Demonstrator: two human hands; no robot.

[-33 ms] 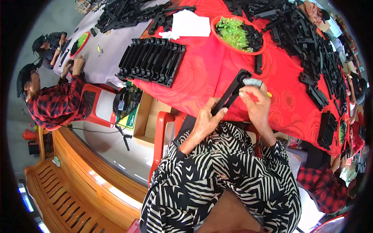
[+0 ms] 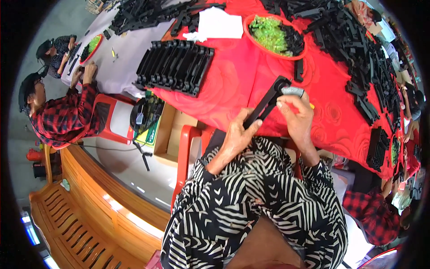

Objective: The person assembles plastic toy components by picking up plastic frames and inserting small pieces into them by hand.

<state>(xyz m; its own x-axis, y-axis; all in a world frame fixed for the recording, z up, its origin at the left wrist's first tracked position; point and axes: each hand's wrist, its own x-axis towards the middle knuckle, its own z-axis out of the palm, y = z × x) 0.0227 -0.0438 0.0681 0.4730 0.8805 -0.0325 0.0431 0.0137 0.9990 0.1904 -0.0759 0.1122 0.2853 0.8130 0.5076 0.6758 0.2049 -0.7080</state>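
My left hand [image 2: 239, 134] grips the lower end of a long black plastic part [image 2: 265, 102], held tilted above the red cloth. Close to the part's upper end, my right hand [image 2: 296, 117] has its thumb and fingers pinched together. One of its fingers is wrapped in grey tape [image 2: 292, 91]. A small yellow tip [image 2: 312, 106] sticks out beside that hand; the rest of this object is hidden by the fingers. Beyond my hands stands a red-rimmed bowl [image 2: 305, 50] with clear greenish pieces and small black pieces in it.
A row of black parts [image 2: 175, 67] lies at the left on the red tablecloth [image 2: 233, 76]. Heaps of black parts [image 2: 354, 58] cover the right and far sides. White paper [image 2: 220, 24] lies near the bowl. A person in a checked shirt [image 2: 67, 114] sits at left.
The black part's upper end and both my hands have shifted very slightly. My grip on the part stays the same.
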